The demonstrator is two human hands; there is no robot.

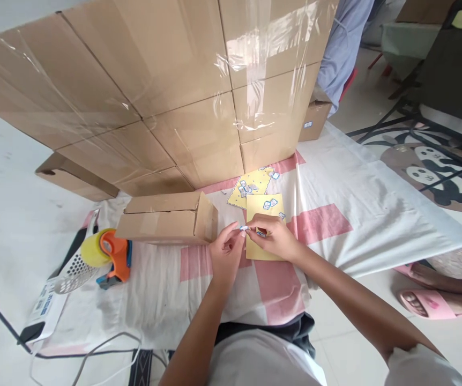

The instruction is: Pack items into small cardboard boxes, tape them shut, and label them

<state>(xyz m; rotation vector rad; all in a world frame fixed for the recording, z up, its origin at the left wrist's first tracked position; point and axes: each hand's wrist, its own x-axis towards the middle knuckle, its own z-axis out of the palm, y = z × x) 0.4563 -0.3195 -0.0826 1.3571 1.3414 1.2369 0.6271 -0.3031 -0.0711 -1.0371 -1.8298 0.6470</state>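
Over the yellow sheet (pixel 263 236) | left hand (pixel 226 256), right hand (pixel 276 237): grips pinch tiny sticker (pixel 244 228) | print illegible

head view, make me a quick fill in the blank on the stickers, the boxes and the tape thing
1. Both hands, left hand and right hand, pinch a small sticker over a sheet coloured ____.
2. The small cardboard box lies to the ____ of the left hand.
3. The tape dispenser has an ____ body.
4. The cloth under the sheets is white with ____ squares.

Missing words: yellow; left; orange; pink
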